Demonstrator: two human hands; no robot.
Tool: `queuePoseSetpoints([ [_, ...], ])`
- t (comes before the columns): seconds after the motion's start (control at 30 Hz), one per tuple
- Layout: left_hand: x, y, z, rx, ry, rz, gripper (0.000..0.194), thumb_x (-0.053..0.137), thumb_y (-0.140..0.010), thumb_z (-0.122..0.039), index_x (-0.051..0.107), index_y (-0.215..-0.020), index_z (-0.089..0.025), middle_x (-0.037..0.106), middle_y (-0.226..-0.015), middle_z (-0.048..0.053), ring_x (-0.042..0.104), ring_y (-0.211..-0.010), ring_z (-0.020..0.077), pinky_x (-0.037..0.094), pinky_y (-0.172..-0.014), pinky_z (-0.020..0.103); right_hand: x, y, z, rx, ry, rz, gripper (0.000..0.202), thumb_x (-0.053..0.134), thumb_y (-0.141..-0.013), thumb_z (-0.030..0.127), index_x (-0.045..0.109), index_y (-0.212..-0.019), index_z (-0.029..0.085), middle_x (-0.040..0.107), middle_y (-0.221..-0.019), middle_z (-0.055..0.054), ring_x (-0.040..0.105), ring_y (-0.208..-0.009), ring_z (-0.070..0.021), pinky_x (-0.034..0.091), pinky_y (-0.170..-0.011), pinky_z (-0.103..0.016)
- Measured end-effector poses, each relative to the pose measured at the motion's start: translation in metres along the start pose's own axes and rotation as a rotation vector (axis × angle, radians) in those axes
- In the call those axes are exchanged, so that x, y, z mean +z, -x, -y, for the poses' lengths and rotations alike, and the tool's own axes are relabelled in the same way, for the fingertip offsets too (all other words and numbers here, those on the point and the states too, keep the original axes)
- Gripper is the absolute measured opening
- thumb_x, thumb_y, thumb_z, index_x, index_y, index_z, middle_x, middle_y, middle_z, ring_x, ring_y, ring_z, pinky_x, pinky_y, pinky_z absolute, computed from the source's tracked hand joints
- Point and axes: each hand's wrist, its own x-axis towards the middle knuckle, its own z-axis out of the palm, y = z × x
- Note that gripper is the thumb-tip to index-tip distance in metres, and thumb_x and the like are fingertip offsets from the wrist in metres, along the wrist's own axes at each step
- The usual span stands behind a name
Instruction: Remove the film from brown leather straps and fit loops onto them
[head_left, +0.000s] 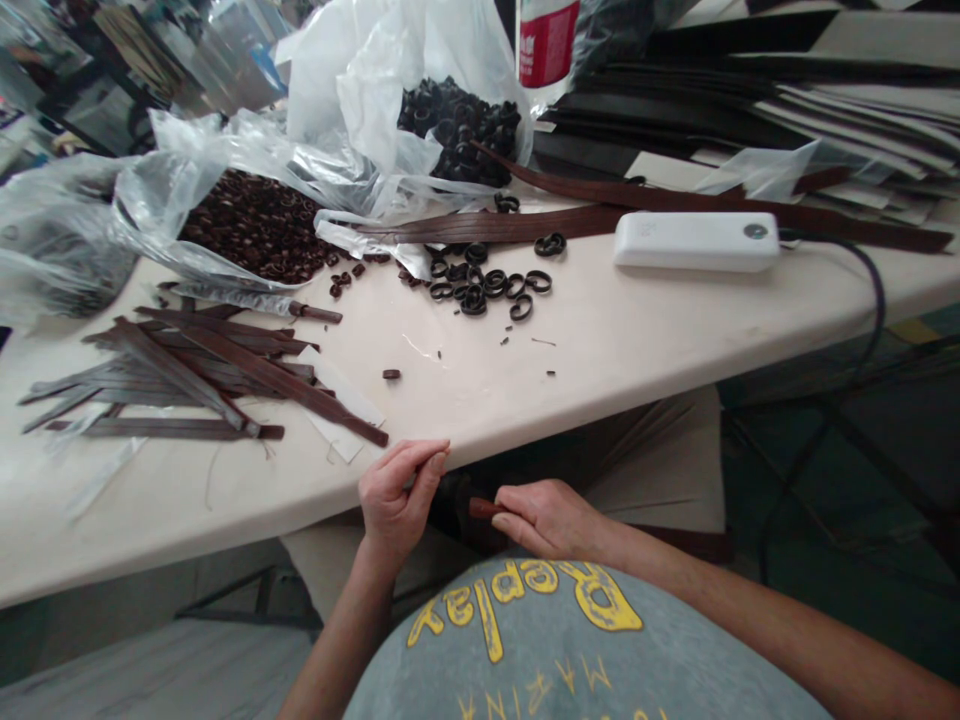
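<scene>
Right hand (551,515): thumb and fingers pinching a brown piece (484,508), end poking toward nine o'clock; forearm toward four. Left hand (397,490): thumb pressed to fingers, contents unclear; forearm toward seven, strip pile (225,353) at ten.

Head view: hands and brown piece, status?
Right hand gripping brown piece. Left hand at table edge, pinch closed, contents unclear. Nearest clutter: brown strips on table.

A narrow reddish-brown strip (484,508), apparently leather, is pinched in the right hand (551,515), off the desk (600,340) and just beyond its near edge. Its short blunt end juts toward the left hand (401,490), about level; the grip hides the rest.
</scene>
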Motion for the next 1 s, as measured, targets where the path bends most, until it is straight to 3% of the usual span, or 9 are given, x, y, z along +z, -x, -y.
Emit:
queuePoseSetpoints([
  [1.0, -0.0003, 0.0020, 0.0019, -0.010, 0.013, -0.006, 0.018, 0.064, -0.088, -0.013, 0.074, -0.099, -0.022, 0.074, -0.087, 0.002, 0.070, -0.069, 0.0121, 0.057, -0.065, 0.023, 0.0043, -0.0046, -0.0051, 0.039, 0.066, 0.072, 0.030, 0.046, -0.099, 0.036, 0.061, -0.081, 0.017, 0.065, -0.072, -0.003, 0.055, -0.062, -0.0141, 0.031, -0.055, -0.023],
])
